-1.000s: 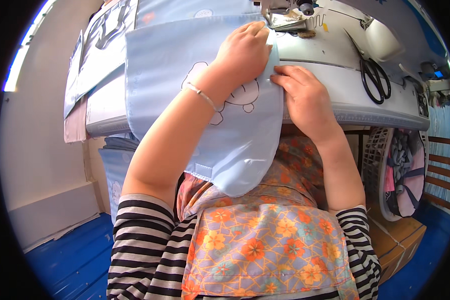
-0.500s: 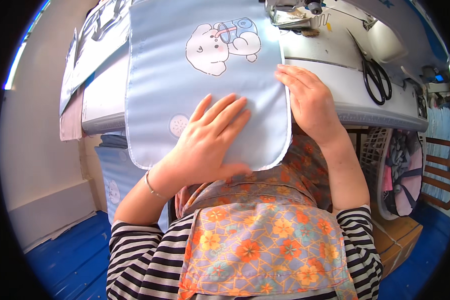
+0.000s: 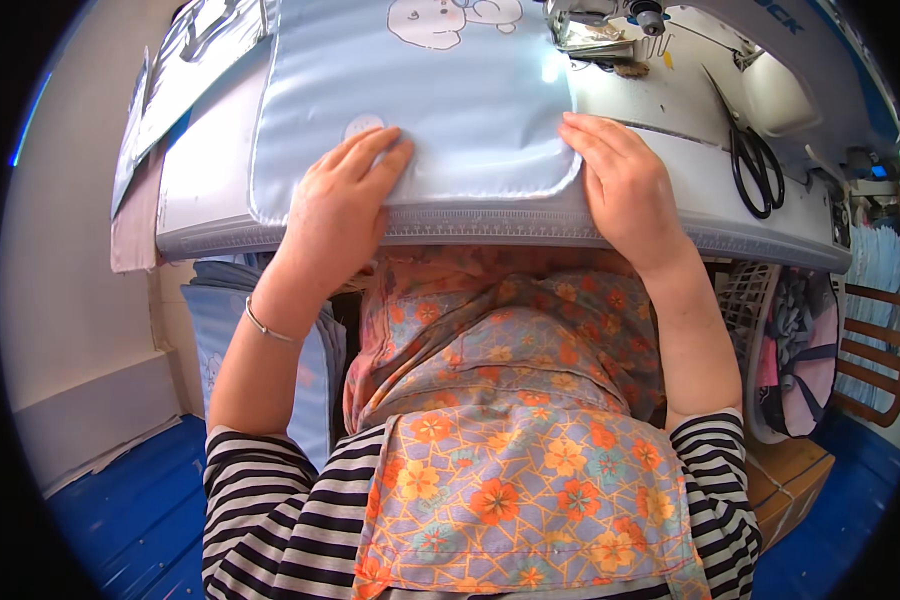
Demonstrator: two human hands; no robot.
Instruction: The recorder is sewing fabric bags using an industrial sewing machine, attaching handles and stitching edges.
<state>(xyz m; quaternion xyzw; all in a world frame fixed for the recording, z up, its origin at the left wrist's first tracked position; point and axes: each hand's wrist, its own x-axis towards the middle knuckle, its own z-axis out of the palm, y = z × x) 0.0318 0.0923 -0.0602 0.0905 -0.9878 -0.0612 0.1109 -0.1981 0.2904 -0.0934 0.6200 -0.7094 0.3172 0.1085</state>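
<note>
A light blue fabric panel (image 3: 440, 130) with rounded corners and a pale edge lies over the white sewing table, its near edge just short of the table's front. It bears a white cartoon dog and a small round print. On the panel's near left part my left hand (image 3: 345, 195) rests, fingers stretched out over the cloth. My right hand (image 3: 625, 185) has its fingers together at the panel's right edge, near the rounded corner; its thumb is mostly hidden. At the panel's far right stands the sewing machine head (image 3: 645, 15), its needle area partly cut off.
Black-handled scissors (image 3: 755, 165) lie on the table's right side. Below it hangs a white basket (image 3: 760, 310) of cloth scraps, above a cardboard box (image 3: 795, 480). Folded blue panels (image 3: 210, 320) are stacked under the table at left. A ruler strip (image 3: 490, 225) runs along the table front.
The panel has slid away from me, deeper under the machine's side, uncovering the table's front edge. My left hand has moved left and forward with it; my right hand stays near its edge.
</note>
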